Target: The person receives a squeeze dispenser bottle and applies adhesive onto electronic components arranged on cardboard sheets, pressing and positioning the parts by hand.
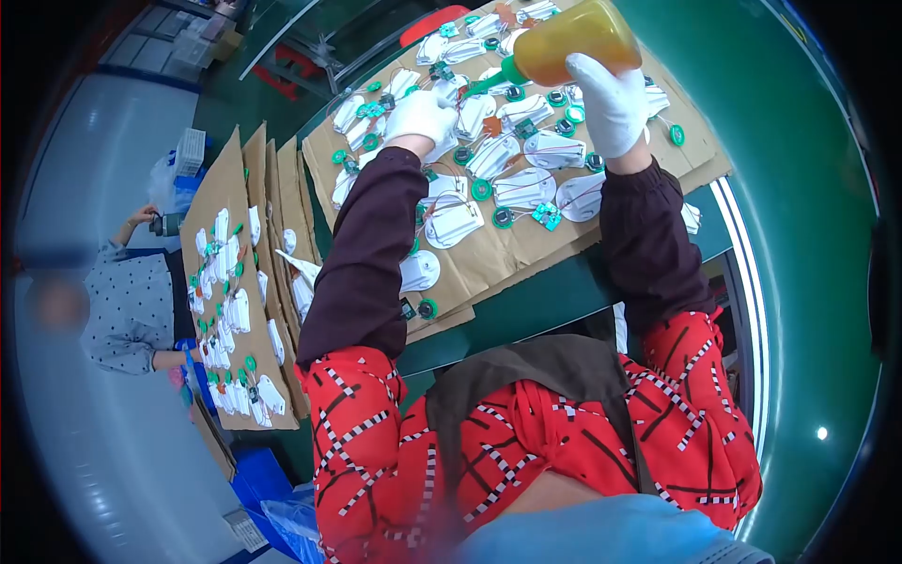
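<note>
My right hand [609, 105], in a white glove, is wrapped round a squeeze bottle [581, 42] of amber liquid. The bottle is tilted, and its green nozzle [490, 81] points down and left toward the parts beside my other hand. My left hand [423, 117], also gloved in white, rests among white plastic housings [524, 189] at the far side of the cardboard sheet [512, 252]. Its fingers are bent over a part there, but their tips are hidden. Small green circuit boards [547, 216] and round green-rimmed pieces [481, 190] are wired to the housings.
To the left, more cardboard sheets [266, 188] carry similar white and green parts. A co-worker in a dotted top [132, 305] is beyond them, holding a dark object [167, 225]. A blue bin [258, 479] stands at lower left. A red stool [434, 23] shows behind the table.
</note>
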A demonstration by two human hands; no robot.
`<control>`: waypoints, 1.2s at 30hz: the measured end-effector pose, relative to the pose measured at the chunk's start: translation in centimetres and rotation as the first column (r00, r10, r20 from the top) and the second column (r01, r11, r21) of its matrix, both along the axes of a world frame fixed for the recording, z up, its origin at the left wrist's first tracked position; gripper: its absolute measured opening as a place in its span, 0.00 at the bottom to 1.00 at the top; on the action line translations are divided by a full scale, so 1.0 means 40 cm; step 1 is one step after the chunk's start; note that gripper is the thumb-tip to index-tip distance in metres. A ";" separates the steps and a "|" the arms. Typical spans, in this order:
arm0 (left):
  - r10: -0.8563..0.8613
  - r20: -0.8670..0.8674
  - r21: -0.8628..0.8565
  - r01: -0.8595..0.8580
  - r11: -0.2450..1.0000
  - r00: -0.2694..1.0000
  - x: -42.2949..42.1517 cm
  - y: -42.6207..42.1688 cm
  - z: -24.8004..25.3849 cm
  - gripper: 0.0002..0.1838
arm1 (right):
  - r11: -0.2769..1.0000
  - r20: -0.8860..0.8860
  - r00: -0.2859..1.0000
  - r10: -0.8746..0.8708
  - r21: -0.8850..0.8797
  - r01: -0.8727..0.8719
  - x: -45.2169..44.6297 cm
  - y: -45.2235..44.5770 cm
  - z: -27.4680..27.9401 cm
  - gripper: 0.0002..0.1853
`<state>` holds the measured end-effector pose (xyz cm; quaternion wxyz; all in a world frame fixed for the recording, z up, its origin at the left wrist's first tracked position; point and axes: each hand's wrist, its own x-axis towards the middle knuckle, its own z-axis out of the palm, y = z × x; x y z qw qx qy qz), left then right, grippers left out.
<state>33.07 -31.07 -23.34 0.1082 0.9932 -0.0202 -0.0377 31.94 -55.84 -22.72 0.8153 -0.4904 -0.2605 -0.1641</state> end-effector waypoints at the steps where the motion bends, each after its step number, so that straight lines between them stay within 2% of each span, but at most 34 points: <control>1: 0.056 -0.014 0.009 -0.055 0.998 0.998 -0.001 -0.005 0.000 0.17 | 1.000 -0.053 0.999 -0.007 0.018 0.008 -0.011 0.003 -0.006 0.17; 4: 0.083 -0.032 0.181 -0.075 0.981 0.996 -0.008 -0.052 0.028 0.20 | 0.996 -0.114 0.993 -0.020 0.081 0.030 -0.010 -0.007 -0.028 0.16; 6: 0.045 -0.053 0.151 -0.037 0.988 0.998 0.014 -0.039 0.012 0.19 | 1.000 -0.160 0.987 0.006 0.004 -0.005 -0.010 -0.031 -0.036 0.20; 8: 0.002 -0.075 0.128 0.007 0.992 0.997 -0.007 -0.034 -0.023 0.19 | 0.997 -0.144 0.990 0.003 0.079 0.008 -0.026 -0.029 -0.048 0.17; 10: -0.195 0.240 0.175 0.155 0.972 0.951 -0.002 -0.032 -0.009 0.16 | 0.985 -0.164 0.986 -0.010 0.167 0.038 -0.008 -0.012 -0.024 0.18; 11: -0.012 0.062 0.123 0.004 0.992 0.998 0.019 -0.032 -0.006 0.14 | 0.986 -0.174 0.985 -0.008 0.163 0.036 -0.001 -0.007 -0.020 0.19; 12: -0.022 0.034 0.124 0.018 0.992 0.999 0.011 -0.020 -0.019 0.14 | 0.985 -0.203 0.979 -0.017 0.162 0.051 -0.016 -0.006 -0.031 0.19; 14: -0.064 0.010 -0.058 0.064 0.996 0.998 0.029 0.008 -0.028 0.13 | 1.000 -0.234 0.972 0.017 -0.001 -0.018 0.002 -0.009 -0.046 0.19; 16: -0.054 -0.002 -0.076 0.054 0.996 0.999 0.027 0.015 -0.032 0.12 | 1.000 -0.251 0.968 0.028 -0.006 -0.031 -0.008 0.001 -0.040 0.19; 18: -0.028 0.023 -0.179 0.032 0.983 0.999 0.016 0.032 -0.037 0.12 | 0.994 -0.223 0.974 -0.036 -0.109 0.012 -0.036 0.019 -0.021 0.19; 20: -0.010 0.011 -0.199 0.012 0.980 1.000 0.010 0.040 -0.044 0.12 | 0.995 -0.223 0.974 -0.027 -0.103 0.004 -0.026 0.034 -0.024 0.21; 22: -0.021 0.094 0.017 0.020 1.000 0.995 -0.024 0.009 -0.007 0.11 | 0.984 -0.217 0.975 -0.048 -0.177 0.009 -0.020 0.044 -0.011 0.23; 24: -0.008 0.099 0.071 0.001 0.997 0.995 -0.040 -0.002 0.003 0.11 | 0.979 -0.197 0.979 -0.044 -0.206 0.003 0.010 0.058 -0.012 0.26; 26: -0.042 0.092 0.156 0.028 0.987 0.995 -0.050 -0.001 0.005 0.12 | 0.922 -0.176 0.983 -0.054 -0.386 -0.019 0.025 0.059 0.000 0.19; 27: -0.050 0.089 0.162 0.035 0.986 0.995 -0.052 0.000 0.009 0.11 | 0.926 -0.141 0.988 -0.062 -0.377 0.005 0.032 0.072 0.008 0.19; 32: -0.100 0.144 0.199 0.070 0.977 0.985 -0.059 0.007 0.011 0.10 | 0.918 -0.178 0.983 -0.041 -0.396 -0.033 0.050 0.086 -0.009 0.22; 34: -0.141 0.180 0.168 0.111 0.980 0.974 -0.059 0.015 0.000 0.10 | 0.987 -0.245 0.966 0.079 -0.113 -0.110 0.051 0.110 -0.018 0.23; 35: -0.106 0.165 0.160 0.080 0.984 0.981 -0.056 0.013 0.003 0.10 | 0.974 -0.311 0.938 0.153 -0.112 -0.196 0.067 0.108 -0.024 0.27; 36: -0.071 0.152 0.152 0.047 0.987 0.986 -0.052 0.010 0.004 0.10 | 0.974 -0.321 0.935 0.154 -0.110 -0.198 0.072 0.106 -0.032 0.27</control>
